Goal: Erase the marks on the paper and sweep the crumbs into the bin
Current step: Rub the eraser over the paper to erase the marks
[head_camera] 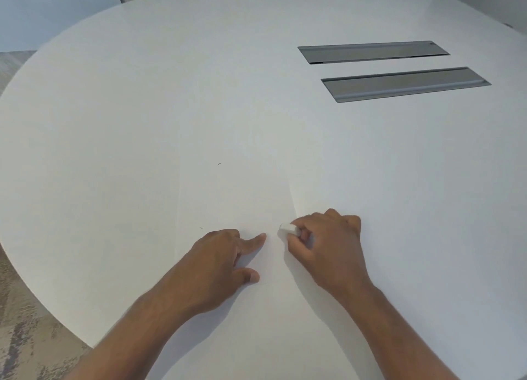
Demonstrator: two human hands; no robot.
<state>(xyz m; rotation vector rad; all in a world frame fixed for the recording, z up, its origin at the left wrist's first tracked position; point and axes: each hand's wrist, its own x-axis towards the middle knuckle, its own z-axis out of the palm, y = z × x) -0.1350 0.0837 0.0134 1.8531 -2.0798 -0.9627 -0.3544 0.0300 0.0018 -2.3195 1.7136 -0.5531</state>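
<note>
Hiding most of eraser (285, 229): right fingers (309, 219)

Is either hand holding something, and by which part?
The right hand pinches the eraser by one end; the other end sticks out. The left hand holds nothing; it rests on the paper.

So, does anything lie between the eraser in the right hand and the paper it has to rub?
Nothing visible does. The right hand pinches the eraser, its tip down at the paper. The left hand rests on the paper beside it, index fingertip apart from the eraser. No bin is in view.
</note>
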